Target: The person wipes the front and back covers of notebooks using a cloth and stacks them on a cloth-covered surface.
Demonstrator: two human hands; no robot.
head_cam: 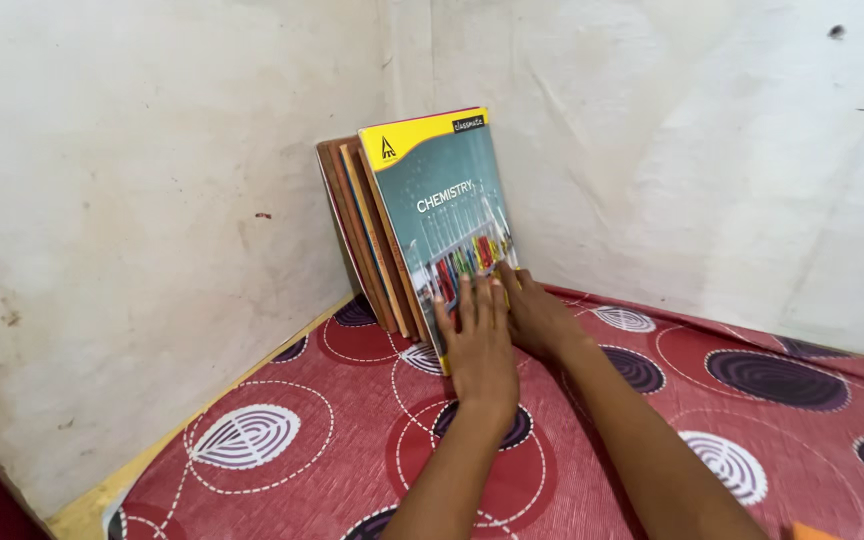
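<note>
books already stood up in the corner where the walls (152, 200) meet, on the red patterned bed (732, 400). left hand (479, 345) and right hand (537, 318) both flat, fingers spread, pressing the front teal-and-yellow book (442, 200), gripping nothing. brown books (352, 230) lean behind it

Glossy paper cover on front book (447, 205); matt printed cloth bedsheet (732, 420); rough, stained plaster wall (132, 200) at left.

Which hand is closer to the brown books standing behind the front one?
Left. The left hand lies flat on the front book's lower cover, nearer the brown books; the right hand is farther right.
</note>
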